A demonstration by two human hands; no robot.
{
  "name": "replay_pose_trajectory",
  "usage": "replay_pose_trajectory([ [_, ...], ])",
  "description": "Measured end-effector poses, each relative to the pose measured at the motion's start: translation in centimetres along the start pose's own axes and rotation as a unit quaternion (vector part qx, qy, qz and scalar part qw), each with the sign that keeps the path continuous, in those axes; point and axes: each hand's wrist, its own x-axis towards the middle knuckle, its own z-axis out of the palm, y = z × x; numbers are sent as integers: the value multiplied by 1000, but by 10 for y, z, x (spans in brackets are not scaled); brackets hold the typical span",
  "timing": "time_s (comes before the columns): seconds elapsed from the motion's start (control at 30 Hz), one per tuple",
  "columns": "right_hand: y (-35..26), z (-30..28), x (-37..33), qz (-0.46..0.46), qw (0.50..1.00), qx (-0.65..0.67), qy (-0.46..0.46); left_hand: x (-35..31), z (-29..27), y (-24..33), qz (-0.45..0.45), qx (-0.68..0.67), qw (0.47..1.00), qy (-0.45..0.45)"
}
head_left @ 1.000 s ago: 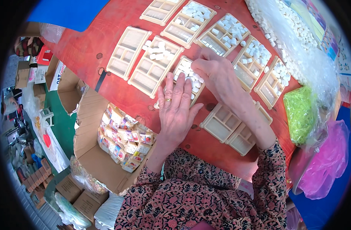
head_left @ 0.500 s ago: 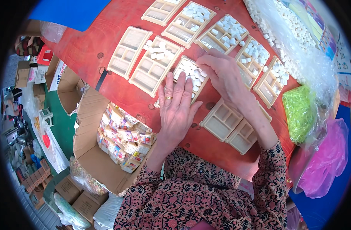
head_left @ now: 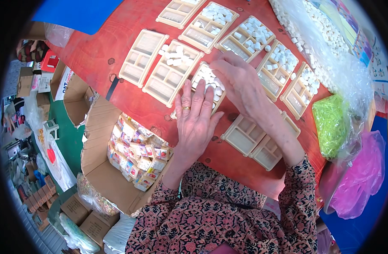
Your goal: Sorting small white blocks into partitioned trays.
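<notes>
My left hand (head_left: 193, 116) lies with outstretched fingers over a small cream compartment tray (head_left: 221, 101) that holds many white marshmallow-like pieces (head_left: 207, 77). A ring is on one of its fingers. My right hand (head_left: 238, 82) reaches across from the right. Its fingers are curled together at the far right edge of the same tray, and whatever they hold is hidden. Left of this tray stands a similar tray (head_left: 159, 86) with white pieces at its far end. Beyond it, another tray (head_left: 132, 71) has bare compartments.
More trays with white pieces (head_left: 283, 59) stand farther back. Two bare trays (head_left: 244, 133) lie near me. Loose white pieces spill from a clear bag at far right, beside a green packet (head_left: 329, 127) and a pink bag (head_left: 359, 178). A cardboard box (head_left: 98, 144) of filled packs stands left.
My right hand has shifted slightly left along the tray's far edge, its fingers staying curled. My left hand has hardly moved.
</notes>
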Motion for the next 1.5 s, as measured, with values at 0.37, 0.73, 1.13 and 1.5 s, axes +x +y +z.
replay_pose_trajectory([
  [0.37, -3, 13, -6, -46, 993, -110, -18, 1, 4, -7, 0, -19, 1000, -9],
  [0.73, 1, 17, -7, -50, 991, -123, -16, 3, 8, -7, 0, -19, 1000, -1],
  [1.13, 17, 22, -6, -26, 999, -21, 29, 11, 13, -8, 0, -19, 1000, -18],
  [1.5, 17, 25, -7, -62, 993, -99, 0, 11, 18, -8, -4, -13, 1000, -6],
])
